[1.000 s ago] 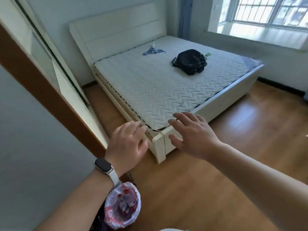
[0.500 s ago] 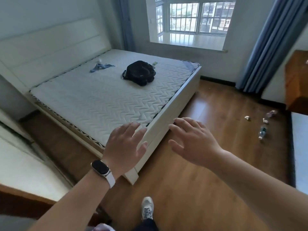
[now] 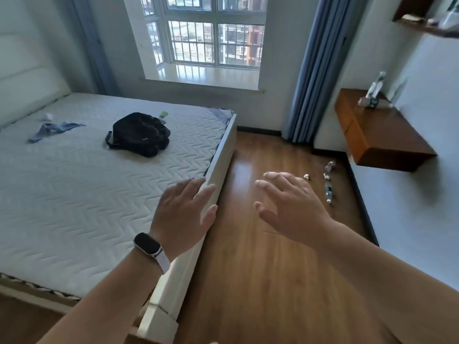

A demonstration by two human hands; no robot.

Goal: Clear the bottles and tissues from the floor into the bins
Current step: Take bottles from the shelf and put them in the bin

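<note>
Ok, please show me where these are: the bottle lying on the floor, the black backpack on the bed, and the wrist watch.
bottle (image 3: 328, 192): head view, on the middle of its body.
black backpack (image 3: 140, 134): head view, on the top of its main body.
watch (image 3: 147, 244): head view, on its dark screen.

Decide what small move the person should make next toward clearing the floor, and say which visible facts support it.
Probably step forward beside the bed. The left hand and right hand are open and hold nothing, while the bottle and tissue wads lie on the floor beyond them, seemingly out of reach.
</note>
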